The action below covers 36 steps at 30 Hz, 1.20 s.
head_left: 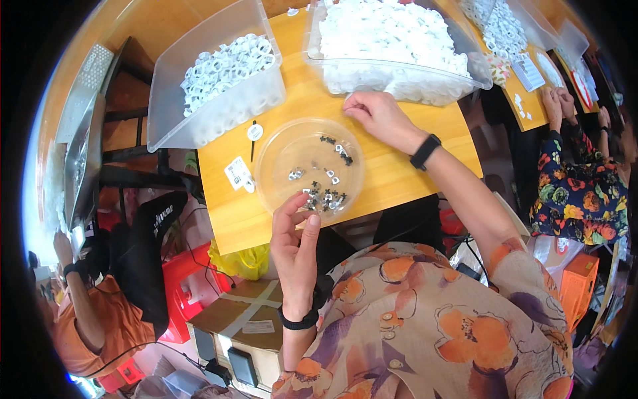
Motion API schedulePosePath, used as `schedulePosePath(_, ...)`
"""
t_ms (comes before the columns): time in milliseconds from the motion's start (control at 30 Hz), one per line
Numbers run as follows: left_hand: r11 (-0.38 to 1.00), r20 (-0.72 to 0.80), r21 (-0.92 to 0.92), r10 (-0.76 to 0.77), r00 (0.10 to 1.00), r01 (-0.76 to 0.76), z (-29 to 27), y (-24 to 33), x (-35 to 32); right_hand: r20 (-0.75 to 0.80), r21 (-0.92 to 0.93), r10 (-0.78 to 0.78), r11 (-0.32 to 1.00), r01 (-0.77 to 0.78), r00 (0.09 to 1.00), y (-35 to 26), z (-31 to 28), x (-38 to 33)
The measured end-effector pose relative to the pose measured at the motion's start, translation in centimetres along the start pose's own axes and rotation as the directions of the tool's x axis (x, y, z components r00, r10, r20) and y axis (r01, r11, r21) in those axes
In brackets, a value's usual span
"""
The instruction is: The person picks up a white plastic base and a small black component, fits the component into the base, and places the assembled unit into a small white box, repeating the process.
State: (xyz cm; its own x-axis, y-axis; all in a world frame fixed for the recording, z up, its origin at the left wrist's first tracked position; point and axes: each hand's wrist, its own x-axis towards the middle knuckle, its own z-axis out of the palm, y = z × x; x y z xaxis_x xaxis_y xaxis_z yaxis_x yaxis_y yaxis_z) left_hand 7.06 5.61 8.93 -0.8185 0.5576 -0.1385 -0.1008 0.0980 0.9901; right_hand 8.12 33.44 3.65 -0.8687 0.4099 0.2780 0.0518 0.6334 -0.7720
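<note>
A round, clear shallow tray (266, 183) rests on the yellow wooden table, with small black and white plastic parts (325, 198) in loose clusters inside. My left hand (296, 249) is over the tray's near edge, beside the nearest cluster. Its fingers are bent and its thumb stands apart; I make out nothing held. My right hand (380, 118) is beyond the tray's right side, close to a large clear bin heaped with white plastic parts (392, 40). Those fingers are curled together, and whatever they may hold is hidden.
Another clear bin (216, 123) of white rings stands at the far left. A round white tag with a black stem (254, 133) and a printed label (236, 173) lie left of the tray. Co-workers sit on both sides; a cardboard box (249, 306) is below the table.
</note>
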Motion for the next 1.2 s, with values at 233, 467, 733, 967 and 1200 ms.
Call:
schedulePosePath(233, 0.975, 0.087, -0.208, -0.066, 0.994, 0.083, 1.1, 1.2, 2.1, 0.049, 0.283, 0.046, 0.957, -0.057, 0.998, -5.3, -1.4, -2.4)
schedulePosePath(467, 0.966, 0.081, -0.238, -0.083, 0.993, 0.100, 0.9, 0.6, 1.9, -0.113, -0.273, 0.105, 0.953, -0.132, 0.988, -1.6, -2.8, -2.7)
schedulePosePath(733, 0.963, 0.077, -0.246, -0.093, 0.993, 0.110, 1.5, 0.3, 2.0, -0.009, -0.312, -0.010, 0.950, 0.007, 1.000, 0.0, -0.8, -2.5)
schedulePosePath(967, 0.929, 0.121, -0.329, -0.135, 0.983, 0.168, 1.7, 0.3, 2.3, -0.022, -0.043, 0.061, 0.997, -0.062, 0.998, -5.8, -2.4, -3.0)
schedulePosePath(1200, 0.792, 0.177, -0.570, -0.141, 0.974, 0.218, 2.5, -0.7, 3.2, 0.003, -0.047, -0.482, 0.875, 0.482, 0.876, -10.3, 0.2, -5.7)
